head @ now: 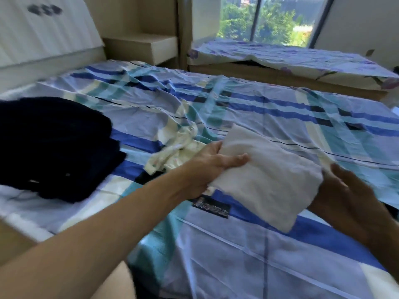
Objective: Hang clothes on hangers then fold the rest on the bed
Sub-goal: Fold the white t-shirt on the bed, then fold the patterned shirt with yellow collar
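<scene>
Folded white garment (269, 173) held over the bed (280, 108) between both grips
The left grip (211, 167) pinches the garment's left edge, thumb on top and fingers beneath; the right grip (345, 190) holds its right edge, fingertips hidden by the cloth. The garment spans the gap between them, over the blue checked sheet. To the left lie a crumpled cream garment (177, 152) and, farther left, a dark pile of clothes (54, 147)

folded cloth (265, 175) right of garment pile (54, 147)

Folded white garment (265, 169) between both hands (212, 167) (345, 190), above checked bed (237, 255)
</scene>
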A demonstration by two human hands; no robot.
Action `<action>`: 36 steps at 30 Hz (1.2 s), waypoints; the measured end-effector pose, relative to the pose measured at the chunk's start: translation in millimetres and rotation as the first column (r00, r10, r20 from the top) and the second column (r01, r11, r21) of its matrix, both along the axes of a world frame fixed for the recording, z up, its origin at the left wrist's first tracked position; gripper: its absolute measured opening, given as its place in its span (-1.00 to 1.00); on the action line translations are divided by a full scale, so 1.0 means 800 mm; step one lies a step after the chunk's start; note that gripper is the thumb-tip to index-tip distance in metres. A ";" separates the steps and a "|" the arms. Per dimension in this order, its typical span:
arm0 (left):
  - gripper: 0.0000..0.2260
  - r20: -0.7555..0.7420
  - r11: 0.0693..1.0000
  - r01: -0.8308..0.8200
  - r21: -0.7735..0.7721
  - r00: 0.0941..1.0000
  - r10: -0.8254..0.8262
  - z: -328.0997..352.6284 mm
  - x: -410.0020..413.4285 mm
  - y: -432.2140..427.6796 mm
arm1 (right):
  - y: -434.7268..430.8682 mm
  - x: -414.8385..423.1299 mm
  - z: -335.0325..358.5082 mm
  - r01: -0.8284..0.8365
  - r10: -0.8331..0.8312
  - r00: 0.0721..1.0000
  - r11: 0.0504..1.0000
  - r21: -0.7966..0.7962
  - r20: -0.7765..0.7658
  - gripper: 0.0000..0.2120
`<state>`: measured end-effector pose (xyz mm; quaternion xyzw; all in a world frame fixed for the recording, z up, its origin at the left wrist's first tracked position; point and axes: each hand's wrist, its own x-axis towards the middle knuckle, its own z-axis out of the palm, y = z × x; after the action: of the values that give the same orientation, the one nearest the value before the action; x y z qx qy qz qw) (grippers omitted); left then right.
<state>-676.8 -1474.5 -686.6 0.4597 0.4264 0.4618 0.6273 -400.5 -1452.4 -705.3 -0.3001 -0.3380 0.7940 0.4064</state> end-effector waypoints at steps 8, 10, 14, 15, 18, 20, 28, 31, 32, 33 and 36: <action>-0.68 -0.351 0.906 -0.379 0.191 0.835 0.423 0.065 -0.180 -0.019 | 0.034 -0.223 0.036 -0.078 0.007 0.978 0.938 0.337 0.208 -0.12; -0.53 -0.439 0.853 -0.455 0.255 0.732 0.521 0.098 -0.238 -0.025 | 0.030 -0.288 0.061 -0.126 0.071 0.986 0.916 0.382 0.153 -0.27; -0.29 -0.586 0.757 -0.550 0.353 0.501 0.637 0.165 -0.353 -0.046 | 0.035 -0.423 0.103 -0.208 0.113 0.968 0.861 0.464 0.224 -0.62; -0.32 -0.608 0.740 -0.567 0.361 0.458 0.649 0.179 -0.381 -0.049 | 0.034 -0.455 0.113 -0.224 0.125 0.964 0.855 0.468 0.235 -0.64; -0.55 -0.631 0.692 -0.619 0.371 0.379 0.677 0.206 -0.465 -0.056 | 0.030 -0.543 0.135 -0.251 0.135 0.954 0.850 0.464 0.268 -0.66; -0.65 -0.620 0.654 -0.653 0.380 0.345 0.705 0.205 -0.507 -0.062 | 0.029 -0.590 0.136 -0.265 0.132 0.945 0.848 0.459 0.300 -0.65; -0.57 -0.948 0.864 -0.405 0.297 -0.013 0.319 0.098 -0.519 -0.064 | 0.025 -0.653 0.066 -0.451 -0.243 0.616 0.672 0.588 0.749 -0.56; -0.53 -0.979 0.925 -0.327 0.193 0.001 0.205 0.090 -0.499 -0.061 | 0.023 -0.639 0.062 -0.542 -0.374 0.530 0.541 0.643 0.761 -0.50; -0.53 -0.976 0.919 -0.333 0.212 -0.034 0.213 0.092 -0.499 -0.061 | 0.024 -0.635 0.062 -0.551 -0.354 0.540 0.537 0.639 0.764 -0.48; -0.53 -0.972 0.911 -0.339 0.236 -0.075 0.224 0.095 -0.498 -0.060 | 0.025 -0.629 0.063 -0.544 -0.336 0.560 0.540 0.642 0.757 -0.47; -0.53 -0.929 0.878 -0.317 0.360 -0.208 0.306 0.109 -0.491 -0.054 | 0.029 -0.606 0.067 -0.478 -0.335 0.626 0.548 0.686 0.704 -0.47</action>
<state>-1069.8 -1517.7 -599.0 0.5218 0.8459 0.1056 -0.0321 -885.0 -1429.5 -651.9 -0.3637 -0.8236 0.3399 0.2717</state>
